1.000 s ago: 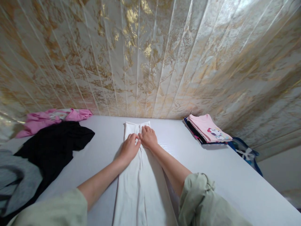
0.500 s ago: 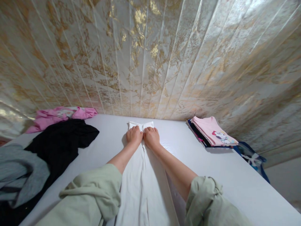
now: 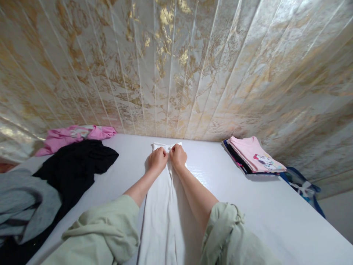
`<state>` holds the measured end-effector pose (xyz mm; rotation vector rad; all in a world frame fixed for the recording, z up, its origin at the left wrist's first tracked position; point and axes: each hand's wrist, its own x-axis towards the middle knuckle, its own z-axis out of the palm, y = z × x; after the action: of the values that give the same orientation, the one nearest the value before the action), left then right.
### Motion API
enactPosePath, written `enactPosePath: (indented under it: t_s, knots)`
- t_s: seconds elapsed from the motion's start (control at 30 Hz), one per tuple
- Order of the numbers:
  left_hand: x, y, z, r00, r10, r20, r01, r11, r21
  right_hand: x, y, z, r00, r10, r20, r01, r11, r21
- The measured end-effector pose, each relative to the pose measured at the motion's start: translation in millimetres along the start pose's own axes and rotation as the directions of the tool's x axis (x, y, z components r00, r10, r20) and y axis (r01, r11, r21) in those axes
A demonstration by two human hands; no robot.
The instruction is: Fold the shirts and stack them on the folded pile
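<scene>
White garment lies lengthwise on the counter, its far end near the middle of the back edge. My left hand and right hand are closed on the cloth just short of that end, side by side, thumbs inward. I'd do well to hold both grips level and tug evenly, so the centre crease lies straight. The cloth looks soft and matte, a long strip with shallow lengthwise wrinkles; the counter is smooth, faintly glossy.
</scene>
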<state>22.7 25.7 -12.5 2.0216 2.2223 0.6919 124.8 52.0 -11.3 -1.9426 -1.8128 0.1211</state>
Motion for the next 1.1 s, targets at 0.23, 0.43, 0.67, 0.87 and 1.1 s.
enactPosePath:
  t_s: [0.23, 0.43, 0.67, 0.87, 1.1]
  knots:
    - [2, 1, 0, 0.999, 0.051, -0.013, -0.051, 0.999, -0.010, 5, 7, 6, 0.999, -0.050, -0.003, 0.050, 0.995, 0.088]
    - [9, -4, 6, 0.996, 0.083, 0.023, -0.083, 0.996, 0.016, 5, 12, 12, 0.994, -0.105, 0.011, 0.102, 0.986, 0.129]
    - [12, -3, -1, 0.982, 0.172, 0.084, -0.175, 0.984, 0.035, 5, 12, 6, 0.977, -0.208, 0.050, 0.204, 0.976, 0.078]
    - [8, -3, -2, 0.980, 0.188, 0.064, -0.190, 0.981, 0.027, 4, 12, 4, 0.959, -0.266, 0.103, 0.259, 0.963, 0.076]
    - [9, -11, 0, 0.977, 0.209, 0.041, -0.209, 0.978, -0.012, 4, 17, 1, 0.956, -0.288, 0.049, 0.266, 0.926, 0.268]
